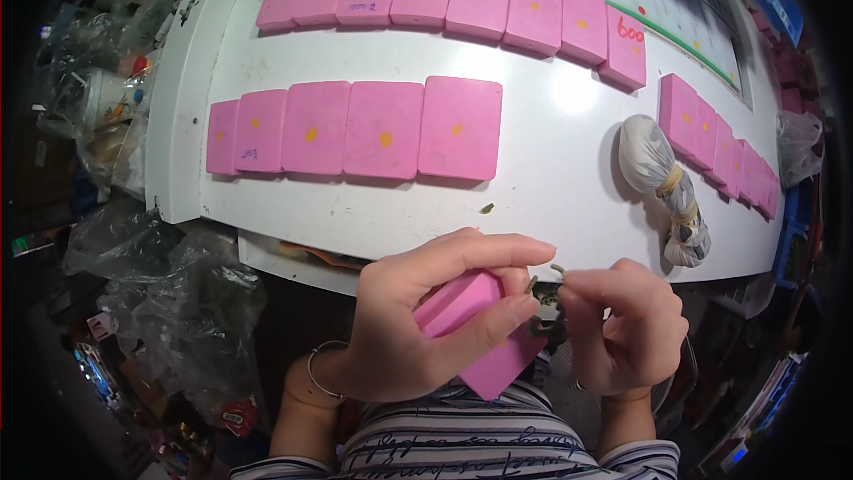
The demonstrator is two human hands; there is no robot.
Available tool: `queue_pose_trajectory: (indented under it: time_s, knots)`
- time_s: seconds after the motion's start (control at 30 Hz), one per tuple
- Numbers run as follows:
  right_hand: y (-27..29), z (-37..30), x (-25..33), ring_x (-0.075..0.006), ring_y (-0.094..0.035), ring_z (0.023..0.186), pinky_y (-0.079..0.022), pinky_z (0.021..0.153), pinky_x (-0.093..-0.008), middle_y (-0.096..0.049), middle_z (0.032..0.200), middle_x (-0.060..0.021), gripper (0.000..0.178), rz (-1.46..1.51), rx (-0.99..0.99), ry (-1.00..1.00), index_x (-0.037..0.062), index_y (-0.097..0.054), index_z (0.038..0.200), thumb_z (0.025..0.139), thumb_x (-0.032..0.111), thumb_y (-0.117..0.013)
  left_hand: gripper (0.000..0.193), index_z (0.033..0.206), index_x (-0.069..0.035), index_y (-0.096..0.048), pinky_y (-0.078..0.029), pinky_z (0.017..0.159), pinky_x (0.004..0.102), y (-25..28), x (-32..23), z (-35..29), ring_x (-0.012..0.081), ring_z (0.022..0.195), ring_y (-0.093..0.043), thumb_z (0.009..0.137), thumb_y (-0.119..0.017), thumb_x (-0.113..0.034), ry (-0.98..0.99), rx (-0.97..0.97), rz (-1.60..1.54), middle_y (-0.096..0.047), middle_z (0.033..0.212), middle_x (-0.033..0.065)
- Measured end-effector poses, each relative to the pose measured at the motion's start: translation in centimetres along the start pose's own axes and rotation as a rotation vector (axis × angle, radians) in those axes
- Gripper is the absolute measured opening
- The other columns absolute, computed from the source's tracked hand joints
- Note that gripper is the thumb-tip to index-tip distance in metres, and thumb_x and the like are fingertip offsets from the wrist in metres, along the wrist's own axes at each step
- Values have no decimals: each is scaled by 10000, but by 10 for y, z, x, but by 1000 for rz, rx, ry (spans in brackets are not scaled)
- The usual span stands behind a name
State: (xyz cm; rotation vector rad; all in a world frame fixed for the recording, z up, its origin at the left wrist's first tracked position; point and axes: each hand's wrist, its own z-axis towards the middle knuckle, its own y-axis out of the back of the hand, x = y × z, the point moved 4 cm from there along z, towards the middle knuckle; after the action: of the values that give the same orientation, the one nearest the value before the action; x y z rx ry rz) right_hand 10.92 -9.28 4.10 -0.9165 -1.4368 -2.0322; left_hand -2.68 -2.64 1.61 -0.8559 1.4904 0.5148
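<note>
My left hand (404,324) is wrapped round a pink block (498,375), held tilted over my lap in front of the table edge. Small dark green bits (544,300) show at the block's right end, by my left thumb and fingertips; their kind is too small to make out. Close beside them, my right hand (633,324) pinches a thin, curved greenish piece (557,269) between thumb and forefinger. The fingertips of both hands nearly meet there. Another small green scrap (487,209) lies on the white table (551,151) beyond my hands.
Several pink blocks stand in a back row (480,0), a nearer left row (384,129) and a right row (702,133). A grey-white bundle (647,156) tied with bands lies at the right. Clear plastic bags (191,293) hang at the left. An open drawer (293,258) shows below the tabletop.
</note>
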Motion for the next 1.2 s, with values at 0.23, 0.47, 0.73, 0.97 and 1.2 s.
queue_pose_trajectory:
  time_s: [0.23,0.47,0.73,0.97,1.2]
  knots:
    - [1,-1,1,-161,-440,416,-352,418,-250,-457,500,-20,182,105,29,44,88,-662,779,628,4,-719,274,1026,101,-568,-480,642,253,-1,1,0,143,689,-563,756,-604,72,18,-5,-27,-562,747,86]
    - [4,-1,0,-164,-441,417,-350,418,-257,-446,492,-24,202,98,-16,34,69,-663,795,619,-11,-720,268,1024,99,-572,-474,680,261,-2,1,2,138,720,-558,756,-585,86,63,12,-58,-555,755,74]
    - [8,-12,-8,-143,-495,424,-358,399,-231,-583,586,-66,251,214,-202,97,-15,-604,834,614,-86,-701,250,1023,52,-591,-462,714,235,2,4,1,111,754,-552,773,-588,52,91,49,-41,-569,808,63]
    - [6,-21,-17,-130,-503,422,-391,401,-224,-607,612,-87,240,252,-192,67,-34,-530,876,680,-100,-652,148,878,59,-587,-492,712,280,3,0,2,162,764,-592,734,-576,92,39,-102,39,-593,821,131]
    - [-3,-20,-20,-144,-586,640,-471,562,-217,-611,773,-172,174,506,-60,-33,-36,-527,868,728,-102,-607,138,854,40,-579,-498,703,290,5,-4,0,191,770,-598,728,-579,95,-135,-132,137,-596,819,142]
